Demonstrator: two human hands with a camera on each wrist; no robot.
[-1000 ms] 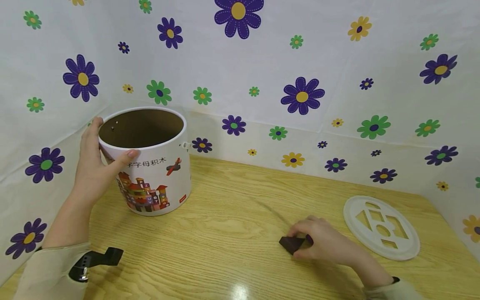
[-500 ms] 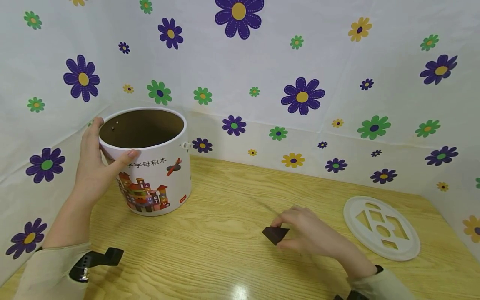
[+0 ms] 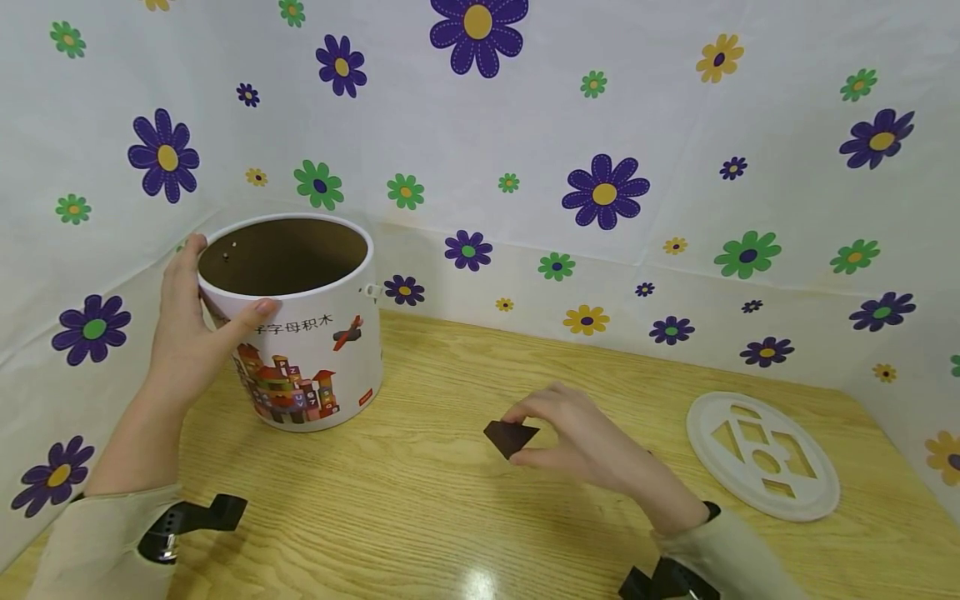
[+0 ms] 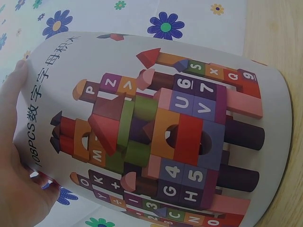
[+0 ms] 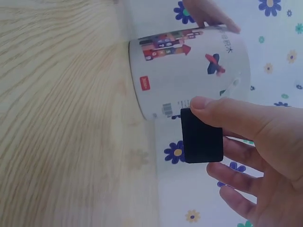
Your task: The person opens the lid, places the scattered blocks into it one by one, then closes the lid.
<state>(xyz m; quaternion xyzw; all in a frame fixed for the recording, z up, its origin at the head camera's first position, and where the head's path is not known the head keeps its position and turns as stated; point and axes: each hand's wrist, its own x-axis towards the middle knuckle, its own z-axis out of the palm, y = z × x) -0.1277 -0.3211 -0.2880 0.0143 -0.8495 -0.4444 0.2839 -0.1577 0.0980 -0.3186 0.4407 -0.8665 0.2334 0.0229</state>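
Observation:
In the head view a white bucket (image 3: 347, 367) printed with toy blocks stands upright at the left, with a dark inside. My left hand (image 3: 183, 333) holds it near the rim, thumb across the front and fingers round the left side. In the left wrist view the bucket's printed wall (image 4: 203, 56) fills most of the picture. My right hand (image 3: 573, 437) pinches a dark triangular block (image 3: 510, 437) between thumb and fingers, to the right of the bucket and apart from it. The right wrist view shows a flat face of this block (image 5: 203, 137) below the thumb.
A white round lid (image 3: 712, 454) with shaped cut-outs lies on the wooden table (image 3: 420, 508) at the right. Behind the table hangs a white flower-patterned cloth (image 3: 517, 125), which also runs along both sides. Black straps (image 3: 161, 533) sit on the wrists.
My right hand has carried the dark triangular block leftward and away from me, closer to the bucket. The left hand and the bucket have stayed in place.

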